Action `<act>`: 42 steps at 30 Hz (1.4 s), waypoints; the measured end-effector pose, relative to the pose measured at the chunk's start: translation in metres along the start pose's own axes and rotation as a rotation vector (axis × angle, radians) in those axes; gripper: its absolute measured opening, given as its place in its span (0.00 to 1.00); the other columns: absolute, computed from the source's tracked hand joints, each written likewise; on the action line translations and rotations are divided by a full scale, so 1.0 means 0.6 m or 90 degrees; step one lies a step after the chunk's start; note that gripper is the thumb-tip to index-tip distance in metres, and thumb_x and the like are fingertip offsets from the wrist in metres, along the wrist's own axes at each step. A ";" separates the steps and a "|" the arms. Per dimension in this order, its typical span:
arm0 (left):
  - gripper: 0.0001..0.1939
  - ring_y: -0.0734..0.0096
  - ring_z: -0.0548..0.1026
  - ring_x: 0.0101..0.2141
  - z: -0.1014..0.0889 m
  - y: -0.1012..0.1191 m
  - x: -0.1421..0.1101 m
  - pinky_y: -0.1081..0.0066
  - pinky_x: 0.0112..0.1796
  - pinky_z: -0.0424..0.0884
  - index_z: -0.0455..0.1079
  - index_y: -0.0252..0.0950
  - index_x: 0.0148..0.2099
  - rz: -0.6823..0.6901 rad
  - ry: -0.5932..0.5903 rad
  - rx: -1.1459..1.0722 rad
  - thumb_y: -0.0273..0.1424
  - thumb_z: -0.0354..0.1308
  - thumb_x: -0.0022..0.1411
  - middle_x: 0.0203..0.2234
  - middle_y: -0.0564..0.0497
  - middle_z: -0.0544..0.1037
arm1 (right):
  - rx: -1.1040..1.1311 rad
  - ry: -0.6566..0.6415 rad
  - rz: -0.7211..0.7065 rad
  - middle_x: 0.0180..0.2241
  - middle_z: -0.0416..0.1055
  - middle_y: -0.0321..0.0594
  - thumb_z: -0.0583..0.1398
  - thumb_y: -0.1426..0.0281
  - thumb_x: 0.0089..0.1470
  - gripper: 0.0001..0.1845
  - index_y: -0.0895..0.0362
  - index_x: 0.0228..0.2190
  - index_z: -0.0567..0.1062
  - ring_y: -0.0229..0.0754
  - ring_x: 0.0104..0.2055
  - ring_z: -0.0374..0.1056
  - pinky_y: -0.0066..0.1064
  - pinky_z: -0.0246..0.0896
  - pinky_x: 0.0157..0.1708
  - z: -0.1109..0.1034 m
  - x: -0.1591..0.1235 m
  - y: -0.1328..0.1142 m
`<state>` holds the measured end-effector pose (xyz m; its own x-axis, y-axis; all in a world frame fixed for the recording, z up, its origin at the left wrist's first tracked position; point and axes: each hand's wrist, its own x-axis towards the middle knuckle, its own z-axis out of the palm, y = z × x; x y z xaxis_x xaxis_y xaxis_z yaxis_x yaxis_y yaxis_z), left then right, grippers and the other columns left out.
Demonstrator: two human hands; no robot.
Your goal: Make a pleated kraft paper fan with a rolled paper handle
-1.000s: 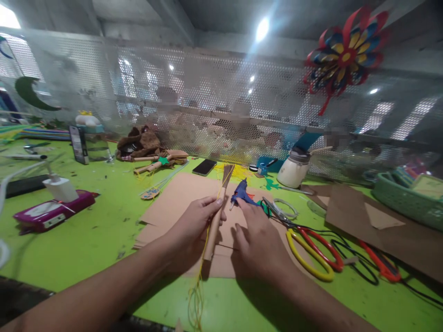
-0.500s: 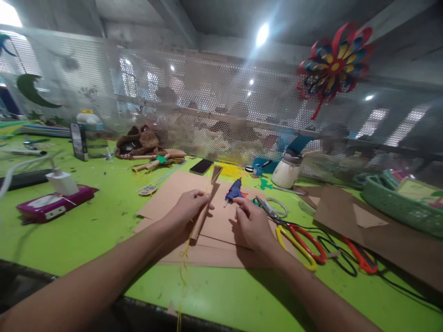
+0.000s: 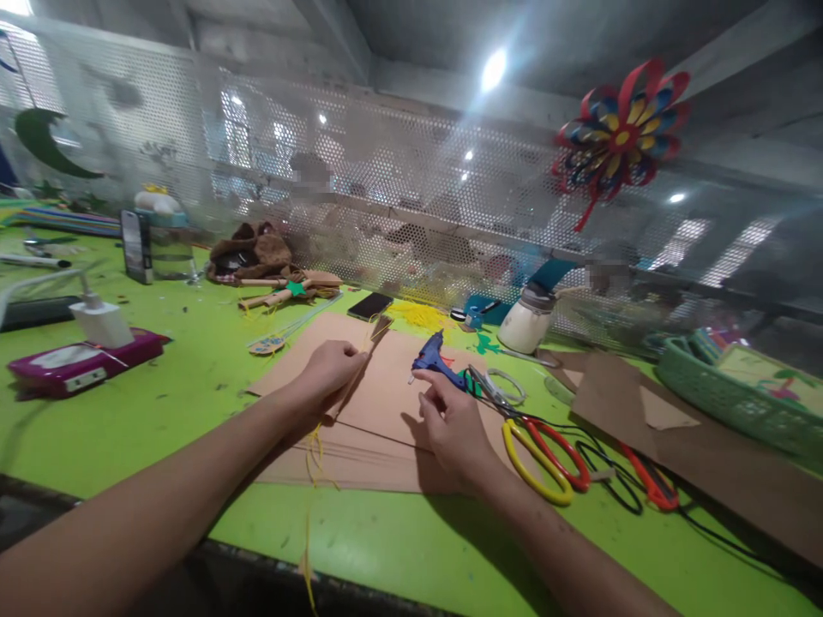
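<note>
My left hand (image 3: 335, 370) is closed around a rolled brown paper tube (image 3: 351, 390), slanted over a stack of brown paper sheets (image 3: 386, 446). Yellow string (image 3: 310, 514) trails from the tube's lower end past the table's front edge. Dark, stiff-looking strips show at its upper end. My right hand (image 3: 453, 428) hovers above the sheets, index finger out and the others loosely curled, with nothing visible in it. Just beyond its fingertips lies a blue glue gun (image 3: 432, 353); whether they touch is unclear. Large scissors with yellow and red handles (image 3: 537, 463) lie to its right.
At the left stands a purple power strip (image 3: 83, 364) with a white charger (image 3: 103, 321). A phone (image 3: 369, 306), yellow shreds (image 3: 417, 314) and a white jar (image 3: 525, 321) are at the back. Brown cardboard (image 3: 617, 403) and a green basket (image 3: 726, 398) lie right.
My left hand has shifted a little left with the paper tube, and the tube's lower end is now more hidden. My right hand stays beside the glue gun. The whole view has shifted slightly.
</note>
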<state>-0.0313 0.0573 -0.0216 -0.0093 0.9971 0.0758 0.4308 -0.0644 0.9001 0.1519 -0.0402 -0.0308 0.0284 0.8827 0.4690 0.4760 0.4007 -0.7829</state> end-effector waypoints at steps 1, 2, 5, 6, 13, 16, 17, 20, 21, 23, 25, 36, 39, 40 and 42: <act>0.10 0.65 0.67 0.23 -0.001 -0.002 0.003 0.71 0.23 0.56 0.70 0.35 0.23 0.017 0.009 0.016 0.37 0.61 0.47 0.16 0.50 0.70 | 0.021 0.001 0.012 0.23 0.66 0.33 0.56 0.76 0.50 0.18 0.59 0.43 0.76 0.38 0.26 0.60 0.31 0.57 0.31 0.001 0.001 -0.002; 0.10 0.65 0.67 0.23 -0.003 -0.003 0.006 0.70 0.24 0.56 0.70 0.35 0.22 0.035 0.021 0.031 0.37 0.61 0.47 0.17 0.50 0.70 | 0.046 0.002 0.027 0.23 0.66 0.33 0.57 0.75 0.49 0.18 0.59 0.43 0.76 0.38 0.26 0.60 0.31 0.57 0.32 0.001 0.002 -0.003; 0.08 0.61 0.69 0.28 -0.007 0.000 0.009 0.69 0.28 0.59 0.71 0.36 0.26 0.095 0.080 0.063 0.36 0.62 0.49 0.20 0.48 0.71 | 0.147 -0.010 0.087 0.22 0.65 0.31 0.59 0.71 0.49 0.16 0.59 0.42 0.74 0.36 0.25 0.60 0.30 0.58 0.30 -0.001 0.007 -0.010; 0.07 0.60 0.69 0.31 -0.007 0.004 0.006 0.68 0.31 0.60 0.71 0.36 0.28 0.121 0.104 0.069 0.35 0.61 0.50 0.23 0.47 0.72 | 0.189 -0.021 0.111 0.21 0.65 0.30 0.60 0.69 0.50 0.15 0.58 0.41 0.74 0.35 0.24 0.61 0.30 0.58 0.28 -0.003 0.009 -0.012; 0.07 0.67 0.69 0.34 0.011 0.048 -0.068 0.70 0.36 0.65 0.70 0.36 0.35 0.511 -0.058 0.065 0.31 0.52 0.63 0.30 0.48 0.71 | 0.471 -0.113 0.223 0.13 0.56 0.23 0.64 0.57 0.47 0.18 0.56 0.23 0.65 0.28 0.14 0.50 0.25 0.55 0.19 -0.020 0.016 -0.024; 0.08 0.68 0.69 0.36 0.019 0.051 -0.093 0.70 0.37 0.66 0.71 0.35 0.38 0.591 -0.158 0.062 0.31 0.51 0.65 0.32 0.47 0.72 | 0.523 -0.140 0.249 0.12 0.56 0.23 0.65 0.55 0.48 0.20 0.56 0.22 0.65 0.27 0.13 0.47 0.22 0.51 0.16 -0.022 0.015 -0.023; 0.09 0.67 0.70 0.37 0.020 0.050 -0.096 0.70 0.38 0.66 0.71 0.35 0.40 0.599 -0.171 0.063 0.31 0.51 0.65 0.32 0.47 0.72 | 0.530 -0.147 0.259 0.12 0.56 0.23 0.65 0.55 0.48 0.20 0.56 0.22 0.65 0.27 0.13 0.47 0.22 0.50 0.15 -0.021 0.014 -0.022; 0.09 0.67 0.70 0.38 0.021 0.045 -0.096 0.68 0.41 0.67 0.72 0.35 0.43 0.603 -0.184 0.056 0.31 0.51 0.66 0.33 0.47 0.73 | 0.534 -0.161 0.283 0.11 0.57 0.23 0.66 0.55 0.47 0.21 0.57 0.22 0.66 0.27 0.11 0.47 0.21 0.46 0.13 -0.018 0.012 -0.019; 0.09 0.67 0.70 0.37 0.021 0.044 -0.095 0.68 0.40 0.67 0.72 0.36 0.42 0.600 -0.185 0.051 0.31 0.51 0.66 0.33 0.47 0.73 | 0.530 -0.160 0.289 0.11 0.58 0.24 0.66 0.55 0.47 0.21 0.57 0.21 0.67 0.26 0.11 0.47 0.21 0.46 0.12 -0.016 0.011 -0.018; 0.09 0.68 0.71 0.35 0.021 0.044 -0.092 0.69 0.38 0.68 0.73 0.37 0.40 0.585 -0.186 0.041 0.32 0.52 0.65 0.31 0.48 0.73 | 0.516 -0.150 0.296 0.10 0.58 0.24 0.67 0.54 0.46 0.22 0.57 0.20 0.67 0.26 0.10 0.47 0.21 0.45 0.11 -0.012 0.011 -0.016; 0.09 0.69 0.72 0.33 0.022 0.046 -0.092 0.70 0.37 0.67 0.74 0.37 0.39 0.564 -0.184 0.030 0.32 0.53 0.65 0.30 0.49 0.74 | 0.497 -0.132 0.299 0.08 0.58 0.25 0.67 0.52 0.44 0.24 0.57 0.17 0.66 0.27 0.09 0.48 0.21 0.45 0.10 -0.007 0.010 -0.015; 0.13 0.71 0.70 0.29 0.022 0.047 -0.098 0.73 0.33 0.65 0.70 0.37 0.30 0.524 -0.198 0.059 0.30 0.49 0.65 0.25 0.51 0.72 | 0.482 -0.100 0.342 0.08 0.58 0.26 0.63 0.46 0.46 0.28 0.59 0.19 0.70 0.28 0.10 0.50 0.21 0.53 0.12 0.011 -0.003 -0.021; 0.13 0.71 0.70 0.29 0.023 0.046 -0.100 0.72 0.34 0.64 0.69 0.37 0.29 0.515 -0.189 0.090 0.29 0.49 0.65 0.25 0.51 0.72 | 0.494 -0.093 0.354 0.10 0.60 0.27 0.64 0.47 0.45 0.26 0.59 0.19 0.70 0.28 0.11 0.52 0.21 0.55 0.13 0.013 -0.004 -0.022; 0.13 0.71 0.70 0.29 0.023 0.046 -0.101 0.72 0.34 0.64 0.69 0.37 0.29 0.510 -0.188 0.095 0.29 0.49 0.65 0.25 0.51 0.72 | 0.505 -0.094 0.360 0.10 0.61 0.28 0.64 0.48 0.45 0.26 0.59 0.20 0.70 0.28 0.12 0.52 0.21 0.56 0.14 0.014 -0.005 -0.022; 0.12 0.71 0.70 0.29 0.022 0.048 -0.101 0.72 0.33 0.64 0.69 0.38 0.29 0.504 -0.185 0.093 0.29 0.50 0.64 0.25 0.51 0.73 | 0.533 -0.106 0.367 0.11 0.62 0.28 0.64 0.49 0.47 0.25 0.59 0.21 0.71 0.29 0.12 0.53 0.22 0.58 0.14 0.015 -0.007 -0.020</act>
<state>-0.0065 -0.0046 -0.0061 0.5662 0.6333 0.5275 0.3258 -0.7599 0.5625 0.1380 -0.0464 -0.0273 -0.0935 0.9924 -0.0805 -0.3378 -0.1077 -0.9350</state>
